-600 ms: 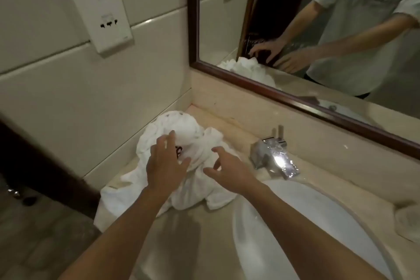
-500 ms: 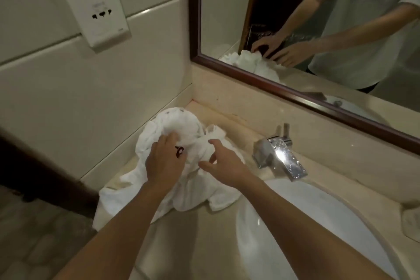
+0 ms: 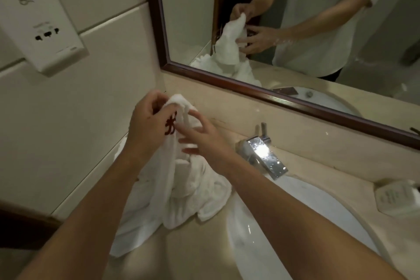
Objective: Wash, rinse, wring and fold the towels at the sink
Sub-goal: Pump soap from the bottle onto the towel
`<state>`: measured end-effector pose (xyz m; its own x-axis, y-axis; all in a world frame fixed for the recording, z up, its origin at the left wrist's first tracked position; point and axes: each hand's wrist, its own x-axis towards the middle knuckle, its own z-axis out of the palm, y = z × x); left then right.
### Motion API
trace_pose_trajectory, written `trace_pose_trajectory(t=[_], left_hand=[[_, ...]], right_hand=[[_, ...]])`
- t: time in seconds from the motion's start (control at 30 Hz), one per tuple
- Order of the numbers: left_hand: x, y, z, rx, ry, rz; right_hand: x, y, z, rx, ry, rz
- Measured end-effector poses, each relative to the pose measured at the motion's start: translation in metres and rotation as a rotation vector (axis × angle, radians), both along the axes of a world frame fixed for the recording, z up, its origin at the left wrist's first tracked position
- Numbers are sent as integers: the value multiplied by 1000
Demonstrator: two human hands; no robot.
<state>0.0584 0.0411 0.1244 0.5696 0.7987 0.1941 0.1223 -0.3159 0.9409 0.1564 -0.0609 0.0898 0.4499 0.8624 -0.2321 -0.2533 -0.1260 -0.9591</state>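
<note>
- Head view: the towel (image 3: 181, 188) is white, crumpled and soft, with a dark red mark near its top.
- Its top is lifted up; the rest hangs down to a heap on the counter (image 3: 200, 257), left of the sink (image 3: 284, 234) and the tap (image 3: 261, 154).
- A moment ago the towel lay low on the counter under both hands; now 1 end is pulled up high.
- The left hand (image 3: 145, 129) pinches the towel's top between curled fingers and thumb.
- The right hand (image 3: 204, 141) has spread, nearly straight fingers that touch the towel just below that pinch.
</note>
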Motion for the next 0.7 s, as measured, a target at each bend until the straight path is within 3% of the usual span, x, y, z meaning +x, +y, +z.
trace_pose_trajectory(t=[0.17, 0.23, 0.33, 0.47, 0.53, 0.6, 0.7], left_hand=[[12, -26, 33, -78, -111, -112], [10, -28, 29, -119, -92, -92], [-1, -22, 13, -470, -172, -2], [-21, -29, -14, -685, 132, 90], [-28, -32, -29, -673, 177, 151], [-30, -31, -29, -661, 84, 232], [-25, -35, -14, -559, -43, 206]], right_hand=[[16, -10, 38, 180, 347, -55], [17, -9, 50, 208, 348, -95], [13, -5, 71, 215, 263, -120], [9, -7, 99, 353, 350, -95], [7, -18, 90, 240, 113, -111], [4, -37, 58, 37, -106, -106], [-11, -59, 11, -234, -65, 48]])
